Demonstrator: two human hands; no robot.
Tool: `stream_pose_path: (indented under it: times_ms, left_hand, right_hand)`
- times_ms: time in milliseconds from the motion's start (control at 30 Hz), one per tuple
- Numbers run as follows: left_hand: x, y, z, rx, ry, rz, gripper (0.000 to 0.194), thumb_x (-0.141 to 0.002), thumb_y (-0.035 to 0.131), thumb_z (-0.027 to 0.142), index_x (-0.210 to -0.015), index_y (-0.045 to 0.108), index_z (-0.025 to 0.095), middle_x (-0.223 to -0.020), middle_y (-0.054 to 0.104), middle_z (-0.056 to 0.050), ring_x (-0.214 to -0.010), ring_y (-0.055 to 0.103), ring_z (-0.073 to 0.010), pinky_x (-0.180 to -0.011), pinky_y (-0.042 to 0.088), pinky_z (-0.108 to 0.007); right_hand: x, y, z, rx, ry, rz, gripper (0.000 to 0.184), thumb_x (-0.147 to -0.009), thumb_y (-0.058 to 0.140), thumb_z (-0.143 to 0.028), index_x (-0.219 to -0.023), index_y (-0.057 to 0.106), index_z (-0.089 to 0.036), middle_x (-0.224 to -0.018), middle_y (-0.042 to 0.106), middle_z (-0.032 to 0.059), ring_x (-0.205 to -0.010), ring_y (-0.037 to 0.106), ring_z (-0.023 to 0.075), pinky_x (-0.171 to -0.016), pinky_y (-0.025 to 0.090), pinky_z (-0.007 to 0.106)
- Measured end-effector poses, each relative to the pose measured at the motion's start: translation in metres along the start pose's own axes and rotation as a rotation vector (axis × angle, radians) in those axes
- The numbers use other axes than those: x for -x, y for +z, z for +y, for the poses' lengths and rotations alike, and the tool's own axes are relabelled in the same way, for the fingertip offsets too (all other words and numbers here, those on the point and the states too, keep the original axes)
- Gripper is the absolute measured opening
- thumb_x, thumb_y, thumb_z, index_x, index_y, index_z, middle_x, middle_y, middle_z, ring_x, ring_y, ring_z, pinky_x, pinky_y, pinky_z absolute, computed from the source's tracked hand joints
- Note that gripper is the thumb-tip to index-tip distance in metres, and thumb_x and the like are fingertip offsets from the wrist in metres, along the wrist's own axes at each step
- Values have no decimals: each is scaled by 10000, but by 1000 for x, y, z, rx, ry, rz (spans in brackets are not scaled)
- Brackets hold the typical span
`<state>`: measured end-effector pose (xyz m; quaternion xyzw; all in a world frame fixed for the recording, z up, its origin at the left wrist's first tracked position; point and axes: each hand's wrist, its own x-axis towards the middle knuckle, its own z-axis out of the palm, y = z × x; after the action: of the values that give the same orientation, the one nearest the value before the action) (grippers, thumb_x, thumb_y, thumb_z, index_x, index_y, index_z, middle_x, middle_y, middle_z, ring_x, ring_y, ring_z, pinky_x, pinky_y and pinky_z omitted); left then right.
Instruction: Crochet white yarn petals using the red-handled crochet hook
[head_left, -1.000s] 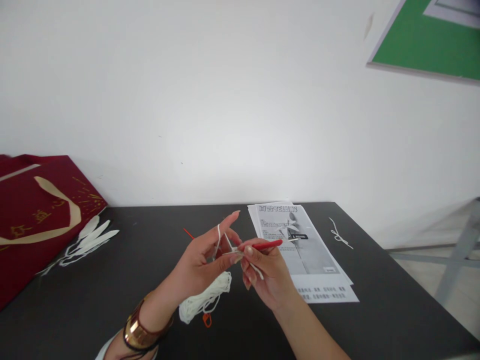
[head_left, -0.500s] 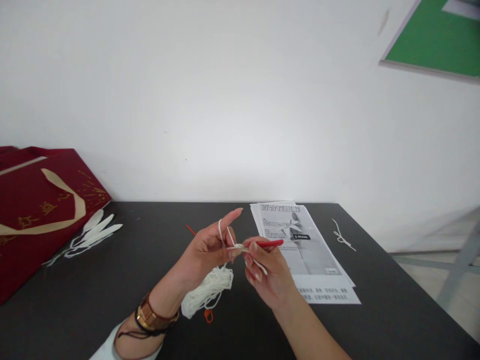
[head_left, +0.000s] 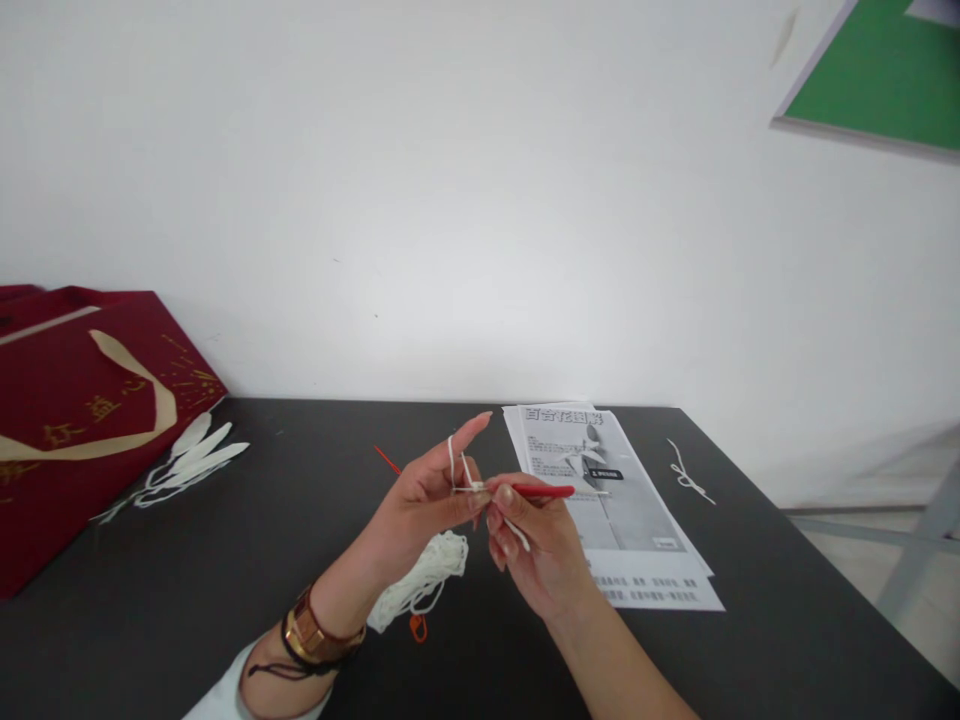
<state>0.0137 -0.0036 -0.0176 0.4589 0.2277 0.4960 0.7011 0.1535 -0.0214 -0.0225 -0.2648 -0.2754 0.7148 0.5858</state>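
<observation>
Left hand (head_left: 416,505): index out with white yarn (head_left: 451,462) looped over it, thumb pinching the work. Right hand (head_left: 536,535): closed on red-handled hook (head_left: 551,491), tip at the yarn between the hands. Black table (head_left: 300,520) under both; skein (head_left: 435,570) below left hand, printed sheets (head_left: 637,510) beyond right, maroon bag (head_left: 67,390) far left. White wall (head_left: 450,200) ahead, green board (head_left: 885,85) upper right.

From my distant seat, the head view shows me the left hand (head_left: 416,510) at frame centre, thin white yarn (head_left: 451,462) looped around its raised index finger (head_left: 474,429). Beside it, the right hand (head_left: 540,540) grips a slim red-handled hook (head_left: 551,491). A loose off-white skein (head_left: 426,578) lies lower centre; a dark-red bag (head_left: 60,385) fills the left edge.
</observation>
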Motion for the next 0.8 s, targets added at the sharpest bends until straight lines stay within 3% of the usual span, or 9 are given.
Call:
stream_pose_path:
  times_ms: [100,300,500,800]
  left_hand:
    - [0,2,-3,5,58,52,647,-775,731,153,-1371,547,321,-691,548,43,-614,512,-108,-599,372,-259]
    - [1,2,2,91,40,23,664,-693,715,62,-1288,626,342,-646,506,59,-517,469,-80,-516,371,-228]
    - [2,2,3,52,69,-7,649,-757,715,123,-1349,565,342,-709,472,50,-572,437,-89,-551,377,-239]
    - [2,-4,0,-88,186,-16,598,-841,682,183,-1394,515,337,-691,420,46,-614,370,-103,-563,314,-234]
  right_hand:
    - [0,0,1,10,10,18,195,-662,865,-304,-734,760,-156,-483,608,-36,-336,464,47,-314,430,140]
    - [-1,-3,-6,84,-71,-17,343,-759,755,-476,-760,762,-133,-625,660,11,-455,581,100,-384,533,195]
    - [0,-1,-10,113,-116,-70,216,-792,763,-358,-758,652,-177,-564,607,-50,-416,550,75,-396,508,169]
    - [2,0,-2,41,-108,-49,246,-770,797,-303,-759,580,-188,-611,700,-14,-461,590,86,-404,492,155]
